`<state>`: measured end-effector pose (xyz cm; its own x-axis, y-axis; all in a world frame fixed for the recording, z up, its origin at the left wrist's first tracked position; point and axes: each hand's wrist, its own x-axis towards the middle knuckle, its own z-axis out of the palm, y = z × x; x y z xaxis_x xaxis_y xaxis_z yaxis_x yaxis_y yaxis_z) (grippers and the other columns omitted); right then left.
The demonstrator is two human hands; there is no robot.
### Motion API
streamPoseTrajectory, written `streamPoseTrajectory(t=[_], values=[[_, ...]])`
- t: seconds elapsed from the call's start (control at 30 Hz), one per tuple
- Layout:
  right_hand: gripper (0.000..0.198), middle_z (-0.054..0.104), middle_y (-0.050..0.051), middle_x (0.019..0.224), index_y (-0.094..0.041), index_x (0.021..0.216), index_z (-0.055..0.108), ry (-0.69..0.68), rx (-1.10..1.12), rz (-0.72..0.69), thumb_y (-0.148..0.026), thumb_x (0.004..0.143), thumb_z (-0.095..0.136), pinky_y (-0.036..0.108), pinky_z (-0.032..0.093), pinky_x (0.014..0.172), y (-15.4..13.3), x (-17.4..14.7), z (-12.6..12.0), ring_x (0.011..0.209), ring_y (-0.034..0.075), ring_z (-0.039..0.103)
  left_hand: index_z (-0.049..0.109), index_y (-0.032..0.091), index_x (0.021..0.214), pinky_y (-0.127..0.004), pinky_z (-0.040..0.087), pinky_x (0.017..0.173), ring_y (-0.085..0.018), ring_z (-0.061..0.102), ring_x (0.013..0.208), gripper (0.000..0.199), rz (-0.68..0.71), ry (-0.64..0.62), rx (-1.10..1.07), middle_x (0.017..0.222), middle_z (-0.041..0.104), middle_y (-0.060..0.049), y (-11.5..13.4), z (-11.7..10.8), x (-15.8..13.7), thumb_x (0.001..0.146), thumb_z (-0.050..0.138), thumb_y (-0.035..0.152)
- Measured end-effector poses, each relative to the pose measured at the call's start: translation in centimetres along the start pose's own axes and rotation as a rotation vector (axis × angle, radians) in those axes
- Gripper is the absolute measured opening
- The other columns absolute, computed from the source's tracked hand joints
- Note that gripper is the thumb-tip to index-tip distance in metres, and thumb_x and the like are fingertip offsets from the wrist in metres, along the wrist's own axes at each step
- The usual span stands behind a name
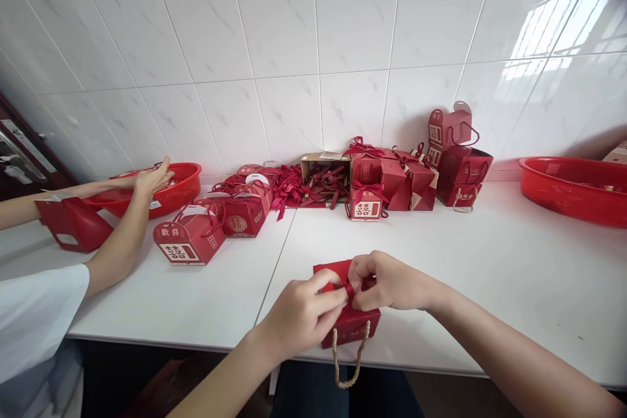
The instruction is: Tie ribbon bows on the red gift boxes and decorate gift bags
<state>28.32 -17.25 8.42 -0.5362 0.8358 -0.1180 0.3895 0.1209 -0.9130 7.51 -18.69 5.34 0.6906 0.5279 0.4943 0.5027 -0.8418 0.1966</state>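
Observation:
A red gift box [350, 334] stands at the table's front edge, its tan rope handle [349, 384] hanging over the side toward me. On top of it, my left hand [307, 308] and my right hand [379, 281] meet at a dark red ribbon [349, 290]. The fingers of my left hand pinch the ribbon from the left. From the right, the thumb and fingers of my right hand close on it too. My fingers cover part of the box's top and most of the ribbon.
Behind are several red boxes [418, 179], loose red ribbons [288, 186] and an open cardboard box [326, 183] of ribbons. More boxes [191, 238] stand left. A red basket [573, 192] sits right. At left, another person's hand [154, 177] reaches over a red basket [189, 192].

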Motion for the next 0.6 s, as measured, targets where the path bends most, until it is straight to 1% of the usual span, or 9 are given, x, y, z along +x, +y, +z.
streamPoseTrajectory(t=[0.07, 0.13, 0.2, 0.3, 0.33, 0.4, 0.5, 0.6], values=[[0.012, 0.050, -0.003, 0.066, -0.017, 0.054, 0.053, -0.050, -0.040, -0.009, -0.015, 0.058, 0.063, 0.023, 0.026, 0.050, -0.2, 0.3, -0.4, 0.059, 0.009, 0.039, 0.074, 0.018, 0.078, -0.022, 0.046, 0.054, -0.012, 0.059, 0.059, 0.030, 0.023, 0.012, -0.142, 0.081, 0.069, -0.008, -0.8, 0.0, 0.7, 0.089, 0.046, 0.013], [0.014, 0.049, -0.003, 0.067, -0.017, 0.052, 0.052, -0.090, -0.049, -0.007, -0.015, 0.058, 0.065, 0.023, 0.026, 0.050, -0.4, 0.6, -0.6, 0.061, 0.009, 0.039, 0.074, 0.018, 0.074, -0.021, 0.048, 0.056, -0.012, 0.062, 0.061, 0.030, 0.036, 0.015, -0.226, 0.073, 0.069, -0.006, -1.2, 0.1, 1.3, 0.088, 0.049, 0.013], [0.014, 0.049, -0.004, 0.066, -0.017, 0.053, 0.053, -0.106, -0.046, 0.004, -0.016, 0.058, 0.065, 0.023, 0.026, 0.051, -0.6, 0.8, -0.6, 0.061, 0.009, 0.039, 0.075, 0.018, 0.073, -0.021, 0.049, 0.056, -0.012, 0.063, 0.061, 0.029, 0.025, 0.029, -0.236, 0.070, 0.070, -0.006, -1.4, 0.4, 1.6, 0.089, 0.050, 0.016], [0.009, 0.047, -0.004, 0.062, -0.017, 0.056, 0.054, -0.091, -0.067, 0.033, -0.017, 0.060, 0.062, 0.023, 0.025, 0.049, -0.8, 0.7, -0.4, 0.057, 0.009, 0.036, 0.074, 0.019, 0.069, -0.023, 0.049, 0.053, -0.013, 0.062, 0.058, 0.031, -0.022, 0.069, -0.216, 0.065, 0.069, -0.006, -1.3, 0.7, 1.3, 0.088, 0.050, 0.018], [0.008, 0.047, -0.004, 0.060, -0.017, 0.056, 0.054, -0.067, -0.088, 0.037, -0.016, 0.061, 0.061, 0.023, 0.025, 0.049, -0.8, 0.6, -0.3, 0.056, 0.009, 0.037, 0.073, 0.020, 0.068, -0.023, 0.048, 0.052, -0.013, 0.061, 0.056, 0.030, -0.034, 0.081, -0.204, 0.062, 0.069, -0.005, -1.3, 0.7, 1.1, 0.087, 0.050, 0.019], [0.006, 0.049, -0.004, 0.061, -0.018, 0.057, 0.054, 0.024, -0.139, 0.023, -0.016, 0.061, 0.059, 0.023, 0.028, 0.050, -0.6, 0.4, -0.3, 0.057, 0.009, 0.039, 0.074, 0.019, 0.071, -0.023, 0.046, 0.051, -0.012, 0.058, 0.052, 0.026, -0.060, 0.114, -0.177, 0.060, 0.067, -0.005, -1.6, 0.3, 0.5, 0.085, 0.052, 0.019], [0.009, 0.054, -0.002, 0.070, -0.018, 0.056, 0.051, 0.168, -0.189, -0.003, -0.016, 0.062, 0.057, 0.023, 0.033, 0.051, 0.2, 0.0, -0.8, 0.059, 0.010, 0.043, 0.074, 0.018, 0.079, -0.022, 0.046, 0.052, -0.011, 0.056, 0.053, 0.020, -0.124, 0.167, -0.129, 0.063, 0.067, -0.004, -2.4, -0.8, -0.5, 0.083, 0.054, 0.019], [0.008, 0.057, 0.000, 0.076, -0.019, 0.058, 0.051, 0.204, -0.231, -0.015, -0.015, 0.063, 0.056, 0.025, 0.037, 0.054, 1.1, -0.2, -1.1, 0.060, 0.011, 0.045, 0.072, 0.019, 0.077, -0.021, 0.045, 0.053, -0.010, 0.056, 0.053, 0.019, -0.175, 0.172, -0.097, 0.063, 0.065, -0.002, -3.1, -1.6, -1.1, 0.082, 0.054, 0.017]])
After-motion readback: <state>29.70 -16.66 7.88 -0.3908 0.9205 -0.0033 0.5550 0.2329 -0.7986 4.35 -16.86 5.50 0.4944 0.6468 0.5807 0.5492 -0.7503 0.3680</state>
